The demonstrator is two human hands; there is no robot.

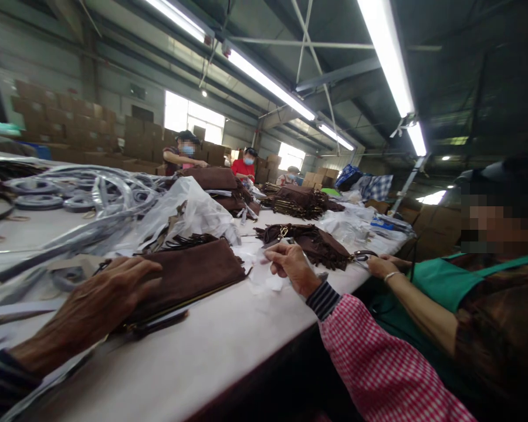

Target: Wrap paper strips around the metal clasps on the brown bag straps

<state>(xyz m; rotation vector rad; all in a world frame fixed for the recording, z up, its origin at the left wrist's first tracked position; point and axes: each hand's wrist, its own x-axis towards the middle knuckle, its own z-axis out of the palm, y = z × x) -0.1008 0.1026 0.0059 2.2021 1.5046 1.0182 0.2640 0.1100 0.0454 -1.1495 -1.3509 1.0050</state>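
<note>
A dark brown bag (193, 269) with a zipper along its near edge lies flat on the white table (229, 340). My left hand (101, 302) is over the bag's left end, fingers stretched out and slightly blurred; whether it presses on the bag I cannot tell. To the right of the bag, my right hand (290, 265) is closed in a pinch. A crumpled, thin whitish sheet (264, 275) hangs at its fingertips, plastic or tissue. Just behind that hand rests a fringed brown bag (317, 243) with a gold clasp.
Clear plastic wrapping (198, 205) is heaped behind the near bag. Wrapped straps (88, 187) lie coiled at left. Stacked brown bags (294, 199) stand farther back. At right, a co-worker in a green apron (440, 281) holds scissors (364, 255). Other people work across the table.
</note>
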